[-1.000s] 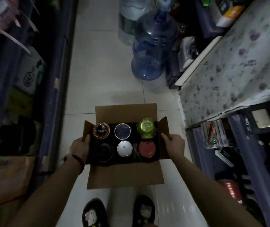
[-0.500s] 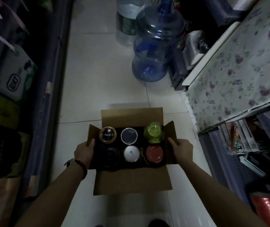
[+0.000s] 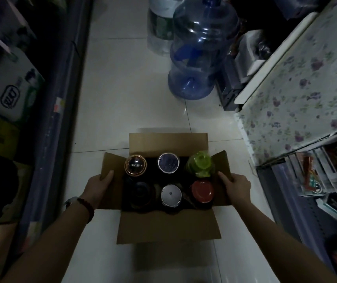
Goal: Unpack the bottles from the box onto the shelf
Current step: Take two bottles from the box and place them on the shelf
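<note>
Six bottles unremoved in open box, lower centre, carried further forward; left hand, right hand gripping side flaps; unpacking pending.

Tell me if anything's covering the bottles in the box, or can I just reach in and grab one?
Nothing visible covers them. The box has all four flaps folded open and six bottle tops exposed, including the green-lidded bottle and red-lidded bottle. The left hand and right hand grip the side flaps.
</note>
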Tool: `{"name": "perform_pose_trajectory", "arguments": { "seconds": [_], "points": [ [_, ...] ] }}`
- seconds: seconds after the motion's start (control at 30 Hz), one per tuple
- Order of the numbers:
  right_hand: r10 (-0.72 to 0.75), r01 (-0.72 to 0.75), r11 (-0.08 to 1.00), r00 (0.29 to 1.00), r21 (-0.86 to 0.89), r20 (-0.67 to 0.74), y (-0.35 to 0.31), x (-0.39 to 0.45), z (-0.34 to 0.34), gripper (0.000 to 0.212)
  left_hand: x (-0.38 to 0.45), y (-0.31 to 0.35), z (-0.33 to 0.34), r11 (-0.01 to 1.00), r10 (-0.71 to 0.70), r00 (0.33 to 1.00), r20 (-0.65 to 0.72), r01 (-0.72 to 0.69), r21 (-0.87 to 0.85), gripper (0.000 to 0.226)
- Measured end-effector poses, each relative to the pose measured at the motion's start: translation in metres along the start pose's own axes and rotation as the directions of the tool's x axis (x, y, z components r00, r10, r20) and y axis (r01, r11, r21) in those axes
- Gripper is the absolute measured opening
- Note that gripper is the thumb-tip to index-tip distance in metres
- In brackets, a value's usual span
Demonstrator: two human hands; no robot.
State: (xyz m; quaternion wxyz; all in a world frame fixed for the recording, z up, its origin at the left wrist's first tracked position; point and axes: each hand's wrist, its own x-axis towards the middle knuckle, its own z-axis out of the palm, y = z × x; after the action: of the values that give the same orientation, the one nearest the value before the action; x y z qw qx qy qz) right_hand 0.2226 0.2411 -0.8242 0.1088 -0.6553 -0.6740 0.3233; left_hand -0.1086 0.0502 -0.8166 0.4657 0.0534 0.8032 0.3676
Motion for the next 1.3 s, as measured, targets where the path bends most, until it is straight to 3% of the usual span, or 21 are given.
{"name": "perform_pose_trajectory", "arguments": {
  "seconds": [0.13, 0.23, 0.33, 0.43, 0.5, 0.57, 0.67, 0.8, 0.87, 0.97, 1.13, 1.3],
  "points": [
    [0.058, -0.062, 0.996, 0.997, 0.063, 0.059, 0.007, 0.004, -0.004, 0.046, 0.008, -0.003, -0.007, 0.999, -0.046, 0.997, 0.055, 0.046, 0.001, 0.058],
    [0.083, -0.096, 0.987, 0.991, 0.127, 0.101, 0.011, 0.003, -0.005, 0.049, 0.01, -0.005, -0.006, 1.0, -0.025, 0.999, 0.022, 0.025, 0.009, 0.057],
    [0.066, -0.082, 0.989, 0.989, 0.124, 0.131, 0.002, 0.002, -0.01, 0.037, 0.009, -0.001, -0.001, 0.993, 0.086, 0.994, -0.071, -0.079, 0.093, 0.056],
    [0.068, -0.075, 0.992, 0.995, 0.105, 0.076, -0.014, -0.004, -0.021, 0.044, -0.003, 0.016, 0.005, 0.93, 0.258, 0.946, -0.199, -0.187, 0.315, 0.06],
    [-0.027, 0.028, 1.0, 0.997, 0.015, -0.079, -0.025, -0.011, -0.029, 0.048, -0.016, 0.032, 0.009, 0.857, 0.411, 0.875, -0.256, -0.275, 0.437, 0.057],
    [-0.222, 0.206, 0.974, 0.949, -0.093, -0.224, -0.039, -0.021, -0.034, 0.043, -0.027, 0.042, 0.013, 0.769, 0.557, 0.801, -0.219, -0.398, 0.501, 0.05],
    [-0.371, 0.373, 0.928, 0.916, -0.021, -0.152, -0.062, -0.032, -0.027, 0.041, -0.035, 0.043, 0.027, 0.682, 0.661, 0.743, -0.102, -0.539, 0.495, 0.041],
    [-0.295, 0.282, 0.905, 0.955, 0.317, -0.009, -0.074, -0.034, 0.006, 0.046, -0.026, 0.038, 0.045, 0.746, 0.62, 0.783, -0.054, -0.568, 0.347, 0.035],
    [-0.254, 0.227, 0.888, 0.967, 0.4, 0.016, -0.073, -0.03, 0.019, 0.053, -0.018, 0.033, 0.052, 0.793, 0.583, 0.813, -0.008, -0.566, 0.226, 0.036],
    [-0.241, 0.201, 0.908, 0.968, 0.368, 0.067, -0.068, -0.019, 0.034, 0.068, -0.002, 0.023, 0.059, 0.801, 0.567, 0.821, 0.067, -0.568, 0.189, 0.041],
    [-0.282, 0.232, 0.922, 0.951, 0.31, 0.125, -0.061, -0.006, 0.048, 0.072, 0.018, 0.02, 0.057, 0.818, 0.528, 0.827, 0.194, -0.557, 0.143, 0.054],
    [-0.293, 0.265, 0.93, 0.953, 0.256, 0.077, -0.056, -0.002, 0.056, 0.079, 0.031, 0.018, 0.054, 0.781, 0.516, 0.816, 0.262, -0.573, 0.249, 0.095]
  ]
}}
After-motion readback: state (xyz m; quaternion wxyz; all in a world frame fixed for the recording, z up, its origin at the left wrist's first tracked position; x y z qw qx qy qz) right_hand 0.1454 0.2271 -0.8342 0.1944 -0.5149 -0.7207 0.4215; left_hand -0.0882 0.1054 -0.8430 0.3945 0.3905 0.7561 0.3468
